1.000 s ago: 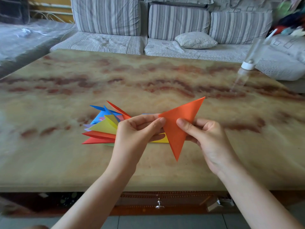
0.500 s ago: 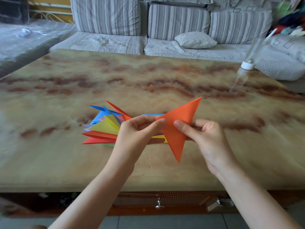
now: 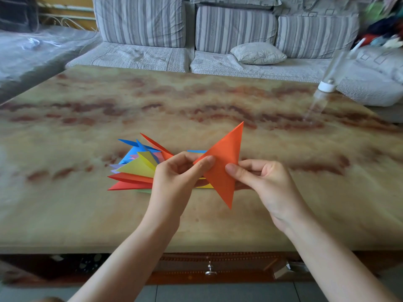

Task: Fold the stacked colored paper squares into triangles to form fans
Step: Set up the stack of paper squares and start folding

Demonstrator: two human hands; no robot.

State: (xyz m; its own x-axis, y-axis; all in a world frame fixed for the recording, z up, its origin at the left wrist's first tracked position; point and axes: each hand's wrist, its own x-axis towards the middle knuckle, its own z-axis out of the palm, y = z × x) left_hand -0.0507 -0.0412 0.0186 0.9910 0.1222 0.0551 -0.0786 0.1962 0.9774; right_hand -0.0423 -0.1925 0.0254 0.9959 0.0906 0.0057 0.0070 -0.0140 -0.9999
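The orange triangle (image 3: 222,171) is held in the air above the table (image 3: 65,214), between both hands. Its long axis runs from an upper tip at about 1 o'clock to a lower tip at about 6 o'clock, so it stands almost upright and leans a little to the right. The left hand (image 3: 174,182) pinches the blunt corner on the 9 o'clock side, with curled fingers and one fingertip pressed on the paper. The right hand (image 3: 268,184) pinches the long edge on the 3 o'clock side, and its thumb lies on the front face. The triangle looks flat and clean, with sharp tips, and I judge the fold is already made. The fan of folded triangles (image 3: 135,171) lies on the table at 9 o'clock from the left hand, with red, yellow and blue points spread toward 9 and 10 o'clock. Some flat sheets (image 3: 205,186) show just under the hands. I think the next move carries the triangle toward 9 o'clock, and the left hand is nearer to the fan.
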